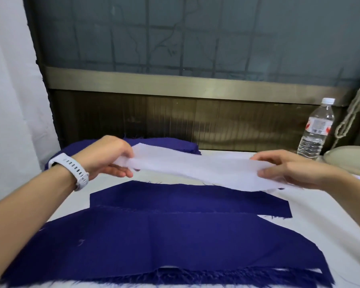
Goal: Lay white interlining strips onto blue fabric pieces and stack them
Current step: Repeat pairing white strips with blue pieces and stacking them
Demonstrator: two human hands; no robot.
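Head view: a capped clear plastic bottle (pixel 316 129) stands upright at the far right of the white table (pixel 330 225); how full it is cannot be told. Just beside it lie a rounded beige object (pixel 349 161) and a hanging pale cord (pixel 355 109). A narrow blue fabric piece (pixel 185 201) lies flat mid-table, its near edge overlapping a larger blue piece (pixel 133 242) with a frayed front edge; a blue stack (pixel 164 143) sits at the far left. The white interlining strip (pixel 195 167) is held in the air above the narrow piece, stretched between both hands. The left hand (pixel 110 156), a white watch (pixel 75 167) on its wrist, pinches one end with curled fingers; the right hand (pixel 289 169) pinches the other end between thumb and fingers.
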